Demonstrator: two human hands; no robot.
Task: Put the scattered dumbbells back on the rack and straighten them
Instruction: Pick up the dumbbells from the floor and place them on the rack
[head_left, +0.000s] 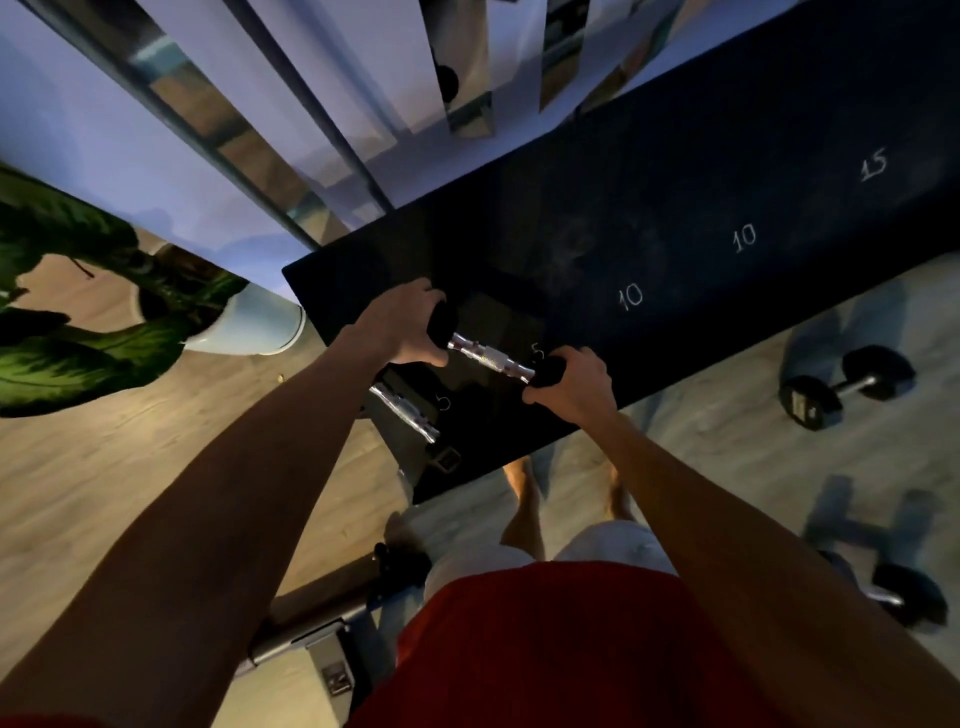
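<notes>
A: Fingers first. Left hand (400, 327)?
B: Fingers curled over the black upper-left head of a dumbbell (491, 358), thumb hooked beneath. Right hand (571, 382): fingers and thumb wrapped round the lower-right head. Chrome handle shows between the two hands, slanting down to the right.
A: Where is it?
B: Frame centre, over the left end of the rack (675, 182), a dark slab running to the upper right. Resting on it or just above: cannot tell. A chalk 5 (538, 352) sits just beside the right hand.
A: More on the rack?
B: A second dumbbell (405, 410) just below and left of the held one, roughly parallel to it. Its heads are lost in the dark. Chalk marks 10, 10 and 15 run on toward the upper right.
A: Floor?
B: One floor dumbbell (847, 387) at the right edge, mid-frame, near the rack's front edge. One blurred dumbbell (904, 597) at lower right. Bare feet (524, 499) just below the rack. Red shirt (519, 649) at bottom centre. Potted plant (78, 312) at left, its white pot beside the rack's left end.
</notes>
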